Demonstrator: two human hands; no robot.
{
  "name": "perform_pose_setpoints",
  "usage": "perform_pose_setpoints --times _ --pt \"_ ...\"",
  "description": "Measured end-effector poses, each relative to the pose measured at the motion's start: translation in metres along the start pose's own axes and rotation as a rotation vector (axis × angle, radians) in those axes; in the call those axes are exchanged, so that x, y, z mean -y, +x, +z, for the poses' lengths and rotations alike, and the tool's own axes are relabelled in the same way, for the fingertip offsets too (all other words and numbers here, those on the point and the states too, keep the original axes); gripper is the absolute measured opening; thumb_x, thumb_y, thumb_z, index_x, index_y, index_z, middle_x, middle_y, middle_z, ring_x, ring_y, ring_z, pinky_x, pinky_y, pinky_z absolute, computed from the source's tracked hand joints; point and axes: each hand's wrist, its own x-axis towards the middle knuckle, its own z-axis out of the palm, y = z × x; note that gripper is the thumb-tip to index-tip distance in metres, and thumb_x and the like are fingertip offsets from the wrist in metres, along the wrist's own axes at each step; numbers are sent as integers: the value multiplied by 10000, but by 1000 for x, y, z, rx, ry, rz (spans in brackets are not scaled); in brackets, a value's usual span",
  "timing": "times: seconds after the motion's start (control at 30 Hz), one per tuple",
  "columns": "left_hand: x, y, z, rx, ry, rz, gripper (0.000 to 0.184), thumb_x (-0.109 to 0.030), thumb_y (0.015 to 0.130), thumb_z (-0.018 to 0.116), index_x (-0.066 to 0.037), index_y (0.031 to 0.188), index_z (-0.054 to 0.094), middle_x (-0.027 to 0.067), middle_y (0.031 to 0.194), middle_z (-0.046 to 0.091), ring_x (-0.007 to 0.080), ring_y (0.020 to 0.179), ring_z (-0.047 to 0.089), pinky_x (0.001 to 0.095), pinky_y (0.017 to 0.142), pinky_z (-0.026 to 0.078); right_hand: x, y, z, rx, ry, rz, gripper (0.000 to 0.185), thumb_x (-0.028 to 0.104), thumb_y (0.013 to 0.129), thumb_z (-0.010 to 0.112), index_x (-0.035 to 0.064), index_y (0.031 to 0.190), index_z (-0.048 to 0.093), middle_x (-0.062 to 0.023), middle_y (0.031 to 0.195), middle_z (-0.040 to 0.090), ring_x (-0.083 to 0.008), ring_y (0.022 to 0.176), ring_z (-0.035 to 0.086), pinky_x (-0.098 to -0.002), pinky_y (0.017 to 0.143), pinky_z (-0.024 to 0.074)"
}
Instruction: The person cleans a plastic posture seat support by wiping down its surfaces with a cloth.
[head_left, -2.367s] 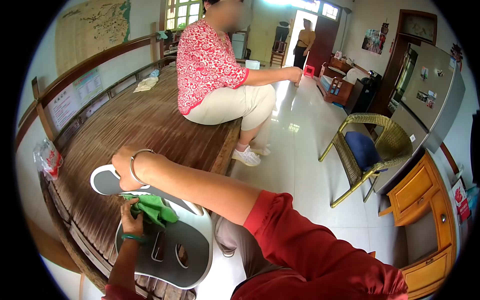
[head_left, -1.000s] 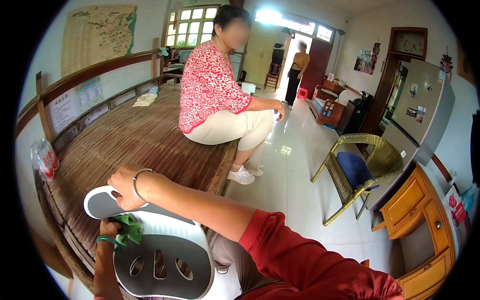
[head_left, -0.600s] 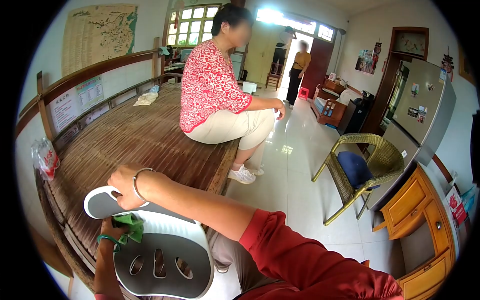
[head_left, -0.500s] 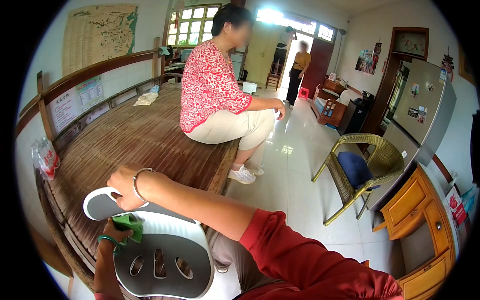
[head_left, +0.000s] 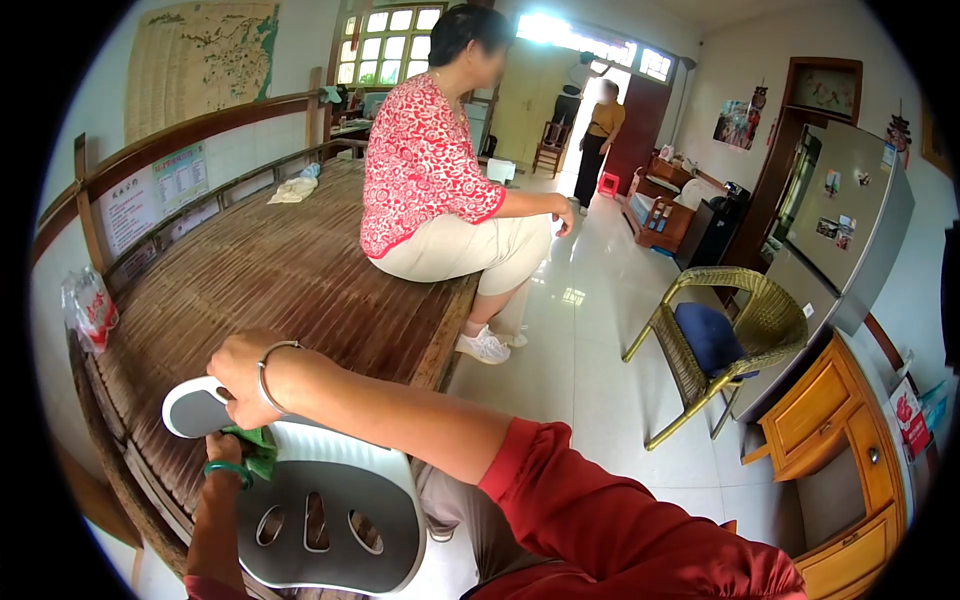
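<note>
A white plastic step stool (head_left: 340,500) with grey pads and oval and slot-shaped holes lies on the near end of the slatted bamboo bed (head_left: 250,265). My right hand (head_left: 240,372), a silver bangle at its wrist, is closed on the rim of the stool's smaller grey part, by an opening there. Below it, my left hand (head_left: 224,450) wears a green bangle and presses a green cloth (head_left: 260,453) against the white section between the two grey pads. The cloth is bunched, and my left fingertips are partly hidden.
A person in a red patterned top (head_left: 425,180) sits on the bed's edge. A wicker chair (head_left: 690,350) with a blue cushion stands right, before a fridge (head_left: 845,220) and wooden cabinet (head_left: 840,430). A plastic bag (head_left: 90,310) hangs left. Another person (head_left: 602,130) stands near the doorway.
My left hand and the cloth have shifted slightly up along the stool, closer to the smaller grey part. My right hand has moved slightly left, still on the rim.
</note>
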Motion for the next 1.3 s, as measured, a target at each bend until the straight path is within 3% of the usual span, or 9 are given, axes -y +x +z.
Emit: perform_pose_setpoints --times 0.07,0.13,0.23,0.33,0.43,0.87,1.07,1.13,1.3 --pt "9 12 -7 15 -6 2 567 119 792 340 -39 1334 393 135 1208 515 247 1026 559 355 827 514 -4 -1 3 -35 43 -24 243 163 696 614 13 879 671 -175 853 672 -344 861 648 -419 767 519" --pt "11 18 -9 84 -155 14 435 -15 906 401 -47 1340 400 131 1228 511 239 1047 551 354 803 515 -4 -2 3 -52 43 -27 240 164 694 615 13 873 670 -178 850 671 -347 856 648 -422 763 519" --pt "10 19 -4 26 -188 76 386 -185 974 438 -29 1326 410 119 1211 521 224 1062 540 353 817 501 -5 -7 3 -83 50 -40 235 164 692 617 12 863 670 -182 838 669 -353 840 649 -426 756 520" --pt "6 21 -4 26 -164 180 396 -237 983 453 -8 1305 420 114 1192 529 215 1064 534 347 855 482 -7 -7 3 -93 55 -58 231 164 692 619 8 856 669 -185 815 668 -357 819 650 -429 751 520" --pt "-4 20 -8 55 -42 250 406 -247 979 463 3 1297 425 110 1194 532 210 1074 526 338 891 464 -8 -8 7 -107 40 -69 225 160 692 622 4 849 667 -187 796 666 -360 801 651 -432 743 521" --pt "-59 -27 6 87 -157 267 345 -232 956 496 1 1210 501 87 1152 546 198 1031 535 334 868 463 -6 -31 -2 -94 85 -69 247 158 737 647 -41 882 632 -223 806 658 -381 811 648 -448 753 514" --pt "-77 -37 -1 113 -34 128 273 -204 926 512 -17 1120 556 55 1024 586 150 896 556 291 718 476 -7 -36 -5 -99 80 -56 255 168 767 649 -41 912 623 -232 833 655 -390 841 643 -454 769 508" --pt "-75 -37 3 -9 -158 252 247 -176 906 523 -25 1095 572 36 949 599 119 766 550 254 580 437 -7 -37 -5 -107 77 -58 255 172 771 649 -41 911 622 -230 831 656 -391 843 643 -454 769 508" --pt "-85 -48 7 -105 -156 297 247 -152 889 545 -26 1098 579 24 885 608 101 639 522 232 487 378 -9 -40 -6 -135 80 -65 250 183 783 650 -35 902 621 -229 829 656 -392 842 642 -454 765 507"
